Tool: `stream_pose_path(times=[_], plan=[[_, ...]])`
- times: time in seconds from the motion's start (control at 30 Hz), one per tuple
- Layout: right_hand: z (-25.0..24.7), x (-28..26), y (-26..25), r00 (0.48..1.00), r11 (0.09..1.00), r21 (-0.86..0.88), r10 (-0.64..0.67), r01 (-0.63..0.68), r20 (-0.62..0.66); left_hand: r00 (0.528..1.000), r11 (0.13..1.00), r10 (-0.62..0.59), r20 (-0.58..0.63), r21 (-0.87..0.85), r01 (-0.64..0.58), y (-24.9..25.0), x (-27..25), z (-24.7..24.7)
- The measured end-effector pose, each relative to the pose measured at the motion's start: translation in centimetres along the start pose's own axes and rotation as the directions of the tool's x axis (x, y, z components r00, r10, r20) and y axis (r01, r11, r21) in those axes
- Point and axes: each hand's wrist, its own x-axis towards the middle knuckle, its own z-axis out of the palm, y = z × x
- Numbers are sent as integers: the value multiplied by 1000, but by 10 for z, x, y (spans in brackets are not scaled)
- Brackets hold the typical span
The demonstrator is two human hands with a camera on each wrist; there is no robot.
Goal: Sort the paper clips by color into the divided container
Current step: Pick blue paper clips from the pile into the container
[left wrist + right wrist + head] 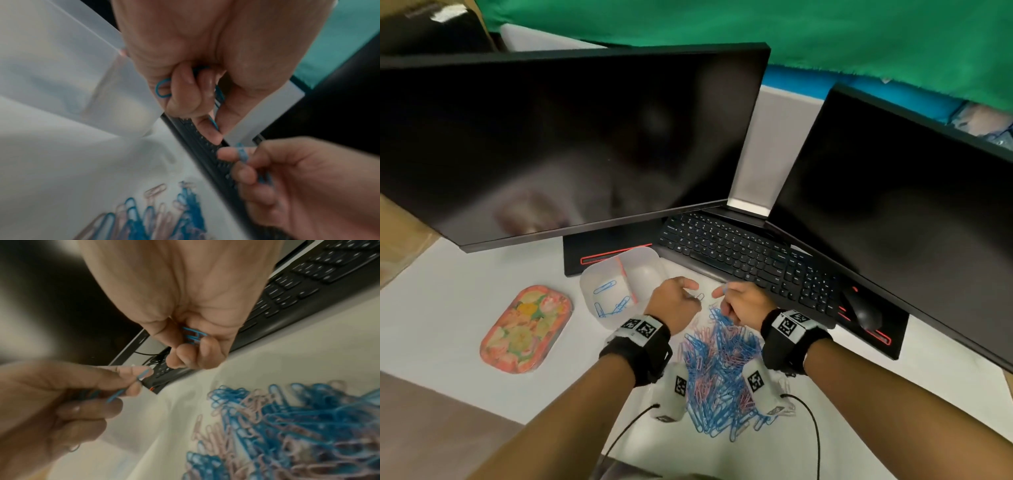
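Observation:
A translucent divided container (602,317) stands left of my hands, with a few blue clips (606,286) in its left compartment; the right compartment looks bare. A pile of blue and pink paper clips (722,370) lies on the white desk between my wrists. My left hand (688,291) hovers beside the container, fingers curled round several blue clips (162,88). My right hand (726,294) faces it a short gap away and also grips blue clips (193,335). The pile (287,426) lies below both hands.
A black keyboard (739,253) sits just behind the hands, with a mouse (863,311) at the right. Two dark monitors (571,144) rise at the back. A floral oval tray (527,329) lies left of the container. Cables trail from both wrists.

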Motion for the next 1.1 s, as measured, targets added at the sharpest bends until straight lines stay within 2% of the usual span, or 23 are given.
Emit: stream_pose_path(times=[0.1,0.2,0.27,0.33,0.47,0.6,0.67,0.8,0.97,1.1], plan=[[19,-11,-15,998,999,48,-2,-1,60,999,958,-39,-20,-284,31,4,-14,-22],[39,-22,-27,987,995,99,14,-30,160,990,833,-129,-64,-548,73,3,-22,-51],[52,-25,-34,979,992,107,36,-59,203,977,761,-180,-113,-646,66,0,-23,-71],[62,-26,-41,974,985,138,68,-99,215,964,730,-209,-162,-683,44,-3,-21,-89],[77,-24,-59,969,962,213,124,-170,212,947,759,-213,-241,-651,5,-7,-7,-110],[91,-18,-83,974,970,195,106,-146,200,946,867,-218,-242,-493,74,-12,6,-117],[98,-16,-97,974,980,165,78,-114,213,949,884,-194,-248,-464,59,-16,6,-119],[116,-3,-118,971,995,72,52,-71,235,931,924,-87,-355,-377,-57,-22,-3,-125],[134,17,-134,966,994,-63,105,-93,235,895,938,-63,-441,-333,-98,-25,-10,-135],[134,25,-138,975,987,-157,52,-18,218,872,943,-51,-488,-312,-119,-28,-12,-137]])
